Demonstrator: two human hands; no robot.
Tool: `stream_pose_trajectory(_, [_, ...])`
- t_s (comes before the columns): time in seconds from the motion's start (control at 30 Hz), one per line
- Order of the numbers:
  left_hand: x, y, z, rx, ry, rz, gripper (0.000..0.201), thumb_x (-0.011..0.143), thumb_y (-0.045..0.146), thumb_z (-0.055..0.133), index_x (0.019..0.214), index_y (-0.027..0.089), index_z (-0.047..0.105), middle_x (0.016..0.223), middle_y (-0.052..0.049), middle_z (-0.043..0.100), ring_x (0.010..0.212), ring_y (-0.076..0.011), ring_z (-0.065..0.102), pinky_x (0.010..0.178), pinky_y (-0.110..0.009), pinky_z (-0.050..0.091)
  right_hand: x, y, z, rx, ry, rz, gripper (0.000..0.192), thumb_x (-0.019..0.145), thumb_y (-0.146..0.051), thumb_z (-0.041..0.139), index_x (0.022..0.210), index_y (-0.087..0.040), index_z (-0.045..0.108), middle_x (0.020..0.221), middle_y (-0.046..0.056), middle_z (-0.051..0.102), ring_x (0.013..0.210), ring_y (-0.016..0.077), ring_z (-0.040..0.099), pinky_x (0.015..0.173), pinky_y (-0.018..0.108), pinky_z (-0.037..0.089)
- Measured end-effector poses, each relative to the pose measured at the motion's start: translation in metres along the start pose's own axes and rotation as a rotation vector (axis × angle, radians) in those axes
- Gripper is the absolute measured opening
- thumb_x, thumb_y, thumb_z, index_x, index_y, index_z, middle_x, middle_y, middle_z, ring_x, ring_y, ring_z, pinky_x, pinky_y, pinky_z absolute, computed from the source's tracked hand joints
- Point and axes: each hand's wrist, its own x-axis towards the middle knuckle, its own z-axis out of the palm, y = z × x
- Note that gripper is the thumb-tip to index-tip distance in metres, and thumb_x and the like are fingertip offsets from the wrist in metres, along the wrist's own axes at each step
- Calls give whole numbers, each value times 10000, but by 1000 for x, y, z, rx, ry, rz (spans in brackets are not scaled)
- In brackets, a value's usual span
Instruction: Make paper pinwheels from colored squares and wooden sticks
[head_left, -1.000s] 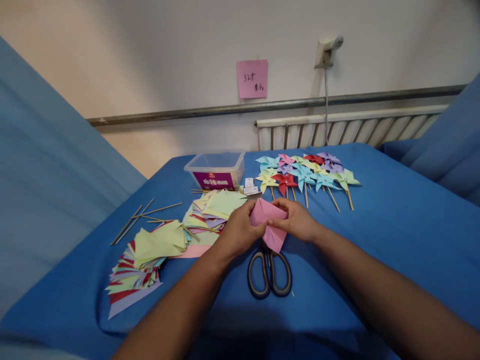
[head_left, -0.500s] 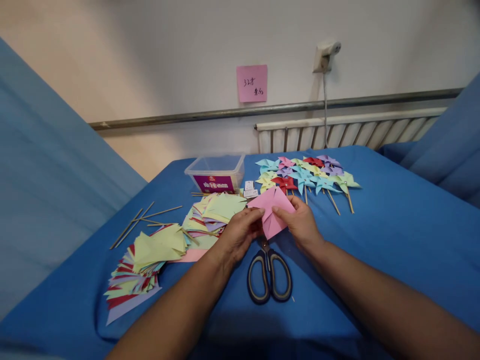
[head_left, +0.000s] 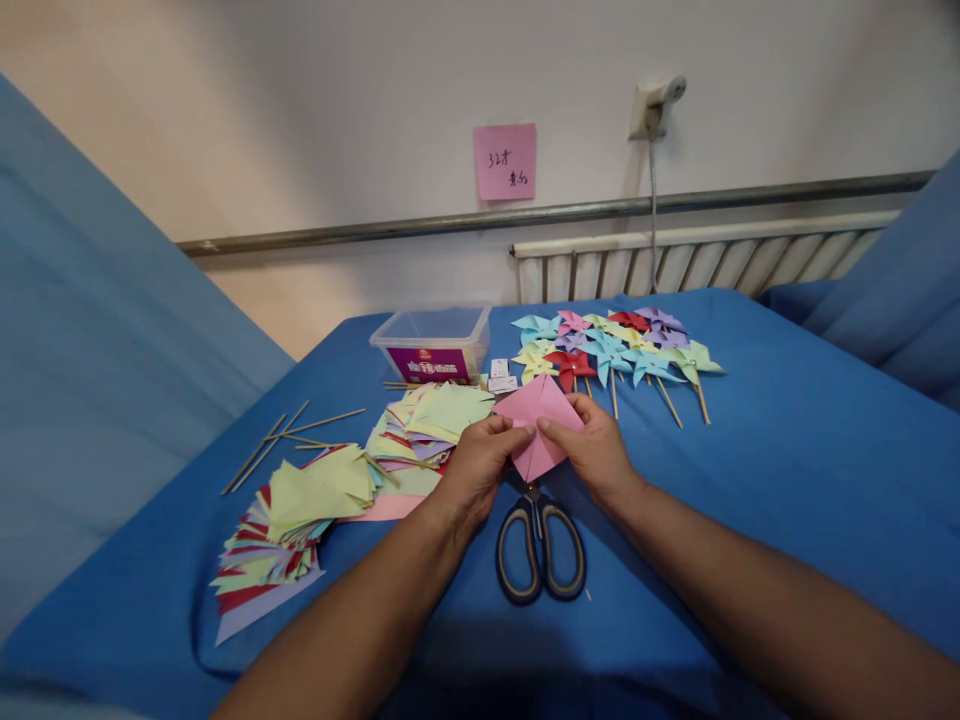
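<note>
Pink paper square (head_left: 534, 402) held up above scissors (head_left: 537, 520); corner lines look like slits on my head feed
Left hand (head_left: 480, 460): thumb and fingers pinched nearly together on square's left side
Right hand (head_left: 601, 452): same pinch on right, thumb tips almost meeting mid-square
Risk, I judge: uneven pull could run slits into centre, tearing square; hard thumb press could crease it off-line

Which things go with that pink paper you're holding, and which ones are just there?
Seem to belong:
- pink paper, held by left hand and right hand
- coloured paper piles
- thin sticks
- scissors
- paper pinwheels

Probably just there:
- wall note
- wall socket
- radiator
</note>
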Motion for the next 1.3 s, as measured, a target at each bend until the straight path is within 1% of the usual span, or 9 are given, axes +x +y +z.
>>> stream_pose_trajectory(0.13, [-1, 2, 1, 12, 42, 30, 311, 534, 219, 843, 596, 153, 545, 540, 20, 555, 491, -99, 500, 512, -237, 366, 0, 2, -1, 61, -56, -10, 334, 675, -380, 733, 917, -195, 596, 869, 37, 696, 773, 203, 650, 714, 340, 521])
stream_pose_trajectory(0.27, [0, 8, -1, -2, 99, 41, 303, 518, 222, 841, 638, 145, 573, 572, 8, 584, 509, -114, 531, 520, -245, 392, 1, 6, -4, 72, -10, -146, 374, 754, -335, 670, 1084, -217, 541, 1073, 85, 670, 945, 220, 652, 827, 386, 532])
stream_pose_trajectory(0.4, [-1, 14, -3, -64, 115, 53, 257, 527, 192, 818, 669, 124, 615, 613, -21, 622, 548, -125, 562, 570, -259, 437, -1, 4, -8, -143, 3, -363, 465, 755, -211, 638, 1197, -265, 506, 1317, 103, 527, 1137, 240, 584, 914, 426, 514])
stream_pose_trajectory(0.6, [-3, 20, -4, -181, 103, 81, 170, 532, 140, 791, 597, 128, 635, 588, -15, 620, 564, -117, 555, 600, -256, 451, -11, -5, -9, -460, -159, -653, 530, 717, -57, 596, 1175, -319, 547, 1468, 58, 323, 1366, 273, 378, 1107, 517, 365])
stream_pose_trajectory(0.73, [-2, 20, -6, -216, 71, 57, 149, 557, 138, 787, 660, 129, 680, 697, -46, 680, 656, -140, 604, 691, -280, 488, -13, -6, -8, -557, -240, -677, 544, 711, -54, 615, 1167, -345, 558, 1502, 34, 278, 1403, 303, 320, 1109, 566, 342])
stream_pose_trajectory(0.87, [-1, 19, -7, -242, 14, 42, 142, 589, 136, 773, 702, 130, 688, 792, -80, 703, 745, -175, 636, 762, -317, 507, -13, -7, -9, -596, -257, -729, 411, 754, -133, 666, 1112, -326, 605, 1499, 40, 316, 1392, 315, 331, 1098, 576, 335])
stream_pose_trajectory(1.03, [-1, 17, -6, -207, 24, 45, 165, 577, 147, 781, 678, 122, 654, 674, -38, 651, 627, -134, 588, 638, -276, 484, -13, -10, -8, -576, -231, -760, 130, 827, -235, 674, 944, -291, 679, 1412, 51, 447, 1325, 294, 409, 1091, 545, 338])
stream_pose_trajectory(1.13, [-2, 15, -4, -163, 51, 58, 191, 558, 151, 788, 637, 130, 615, 597, 1, 607, 549, -101, 543, 559, -237, 440, -12, -10, -6, -508, -191, -704, 30, 855, -255, 652, 864, -265, 679, 1317, 64, 532, 1260, 271, 471, 1054, 511, 383])
stream_pose_trajectory(1.3, [-3, 14, 0, -69, 38, 54, 202, 545, 151, 785, 674, 114, 634, 582, -2, 605, 506, -98, 528, 519, -231, 412, -10, -7, -5, -392, -150, -551, 90, 831, -227, 640, 742, -219, 641, 1182, 90, 598, 1105, 243, 569, 915, 419, 468])
